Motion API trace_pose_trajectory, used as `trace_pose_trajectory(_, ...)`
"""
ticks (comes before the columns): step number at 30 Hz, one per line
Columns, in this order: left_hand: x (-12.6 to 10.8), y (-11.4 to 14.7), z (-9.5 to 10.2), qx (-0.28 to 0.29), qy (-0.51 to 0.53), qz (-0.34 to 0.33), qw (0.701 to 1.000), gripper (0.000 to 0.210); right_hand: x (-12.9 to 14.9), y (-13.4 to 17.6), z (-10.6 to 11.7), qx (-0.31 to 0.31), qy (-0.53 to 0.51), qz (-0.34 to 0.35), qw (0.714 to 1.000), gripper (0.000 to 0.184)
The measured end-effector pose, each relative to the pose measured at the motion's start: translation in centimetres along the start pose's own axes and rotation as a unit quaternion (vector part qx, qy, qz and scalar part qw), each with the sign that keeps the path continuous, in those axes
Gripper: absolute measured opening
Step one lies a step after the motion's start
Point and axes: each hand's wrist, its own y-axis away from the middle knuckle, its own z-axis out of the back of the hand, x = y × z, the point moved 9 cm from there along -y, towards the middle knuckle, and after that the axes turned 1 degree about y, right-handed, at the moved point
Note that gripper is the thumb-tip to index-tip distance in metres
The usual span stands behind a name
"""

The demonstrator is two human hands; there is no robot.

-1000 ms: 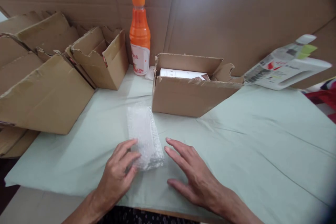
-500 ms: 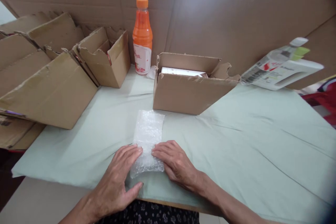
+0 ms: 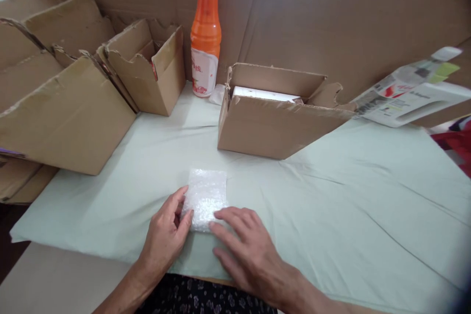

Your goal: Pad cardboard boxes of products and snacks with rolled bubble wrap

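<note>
Fingers [image 3: 172,200] on the left hand [image 3: 162,235] are half curled, thumb and index spread a bit around the left edge of the flat, squarish packet of clear, shiny bubble wrap [image 3: 205,196]. Thumb tip's at its lower left corner; can't tell if that's a real pinch or just a touch. Packet sits just left of center, lower half of the frame, and looks slightly longer running up the frame than across.

Right hand [image 3: 253,245] is looser: 2 fingertips at the packet's lower right, thumb blurry and hanging below it, gripping nothing afaict. So the packet's between the 2 hands and up-frame of both palms, and neither hand is clearly nearer.

All on a pale green cloth [image 3: 331,216], btw. Near the packet but apart, up and to the right, is an open brown cardboard box [image 3: 275,130] with something white and flat inside [image 3: 263,94]. Top center: tall orange plastic bottle with a white label [image 3: 206,24]. More brown cardboard boxes [image 3: 66,122] fill the upper left.
</note>
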Motion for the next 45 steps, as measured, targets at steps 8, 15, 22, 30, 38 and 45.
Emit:
trace_pose_trajectory(8,-4.6,1.9,1.8,0.022,-0.045,-0.209,0.977,0.045,-2.1,-1.3,-3.2,0.092,-0.116,-0.088,0.985,0.029)
trace_pose_trajectory(15,-3.1,-0.9,-0.3,0.044,-0.054,-0.136,0.988,0.035,-1.4,-1.7,0.0,0.029,0.010,-0.077,0.997,0.031)
trace_pose_trajectory(22,0.9,0.3,1.6,-0.032,0.079,0.069,0.994,0.044,-3.4,-2.7,-2.0,0.013,-0.040,-0.077,0.996,0.027)
trace_pose_trajectory(30,-0.6,3.8,-3.8,0.074,0.420,0.230,0.875,0.055,-5.7,-0.3,-3.6,-0.077,-0.562,-0.352,0.744,0.029)
trace_pose_trajectory(38,-1.7,1.2,-3.5,0.025,0.373,0.140,0.917,0.021,-6.1,1.9,-1.7,-0.060,-0.447,-0.342,0.824,0.033)
trace_pose_trajectory(45,-8.7,1.4,-1.9,-0.065,0.030,-0.197,0.978,0.027,-5.8,1.4,0.0,-0.061,-0.539,-0.345,0.766,0.056)
